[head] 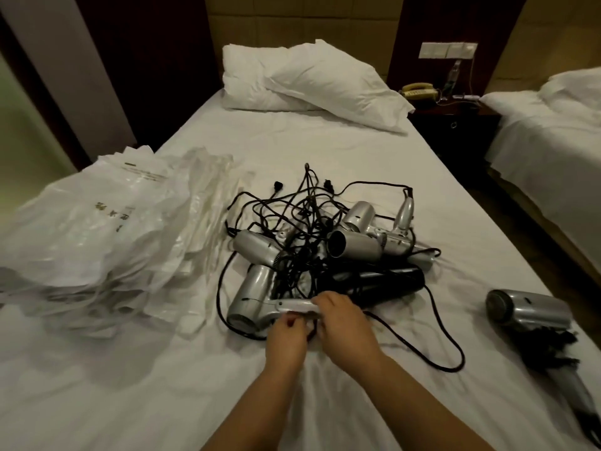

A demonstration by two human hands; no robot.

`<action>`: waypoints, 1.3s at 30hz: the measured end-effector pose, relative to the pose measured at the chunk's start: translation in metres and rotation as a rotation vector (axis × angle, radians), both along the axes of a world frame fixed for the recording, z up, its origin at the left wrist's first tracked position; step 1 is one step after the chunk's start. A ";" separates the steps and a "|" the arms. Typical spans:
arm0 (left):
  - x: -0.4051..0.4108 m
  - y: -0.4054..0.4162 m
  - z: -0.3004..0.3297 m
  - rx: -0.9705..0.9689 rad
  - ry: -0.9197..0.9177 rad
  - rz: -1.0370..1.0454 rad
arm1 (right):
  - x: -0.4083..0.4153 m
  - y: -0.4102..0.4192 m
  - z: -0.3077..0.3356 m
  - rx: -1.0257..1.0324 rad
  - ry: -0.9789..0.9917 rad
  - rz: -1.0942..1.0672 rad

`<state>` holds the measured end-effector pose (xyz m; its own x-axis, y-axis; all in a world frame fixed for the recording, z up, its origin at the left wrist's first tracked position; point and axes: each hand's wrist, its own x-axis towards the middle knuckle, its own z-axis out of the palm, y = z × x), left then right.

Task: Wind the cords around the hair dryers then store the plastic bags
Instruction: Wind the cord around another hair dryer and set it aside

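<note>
Hair dryer (257, 297) handle held by both hands; bag print unreadable.

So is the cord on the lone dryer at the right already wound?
Wound, it seems: the lone dryer has black cord bunched around its handle, apart from the tangled pile.

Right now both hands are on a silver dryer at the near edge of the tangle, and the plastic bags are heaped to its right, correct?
Not quite: the head view shows the plastic bags heaped to its left.
</note>
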<state>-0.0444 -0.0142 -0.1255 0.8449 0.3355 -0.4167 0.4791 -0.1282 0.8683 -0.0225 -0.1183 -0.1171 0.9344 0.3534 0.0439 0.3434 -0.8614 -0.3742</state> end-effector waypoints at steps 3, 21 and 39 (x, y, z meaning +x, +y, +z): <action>-0.001 0.018 -0.012 -0.239 0.116 0.098 | 0.008 0.025 -0.011 -0.296 0.067 -0.015; -0.027 0.048 0.050 -0.579 -0.431 0.332 | -0.076 0.022 0.014 0.294 0.478 0.072; -0.092 0.072 0.074 0.303 -0.374 -0.510 | -0.071 -0.031 0.129 -0.093 0.116 0.206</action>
